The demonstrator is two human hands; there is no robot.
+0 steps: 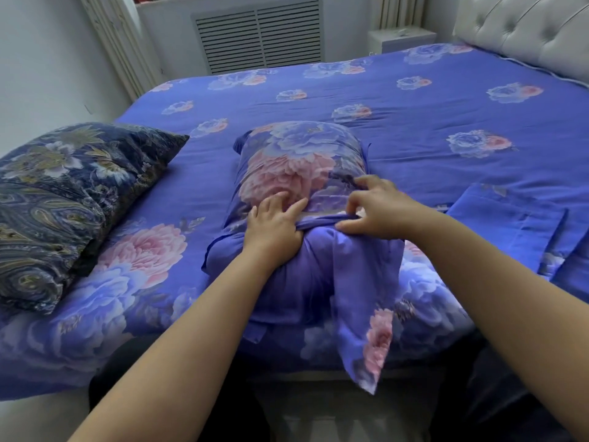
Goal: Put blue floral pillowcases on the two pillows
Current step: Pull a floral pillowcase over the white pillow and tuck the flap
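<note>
A pillow in a blue floral pillowcase (296, 161) lies lengthwise on the bed in front of me, its near end bunched and hanging over the bed's edge. My left hand (274, 223) lies flat on the pillow's middle with fingers spread, its thumb against a gathered ridge of the case. My right hand (373, 207) pinches that same ridge of fabric between thumb and fingers. A second pillow (63, 199) in a dark navy paisley cover rests at the left. A folded blue pillowcase (510, 224) lies on the bed to the right.
The bed wears a blue floral cover (382, 100) that stretches to a tufted white headboard (526, 30) at the far right. A radiator grille (258, 33) and a small white nightstand (401, 38) stand beyond the bed.
</note>
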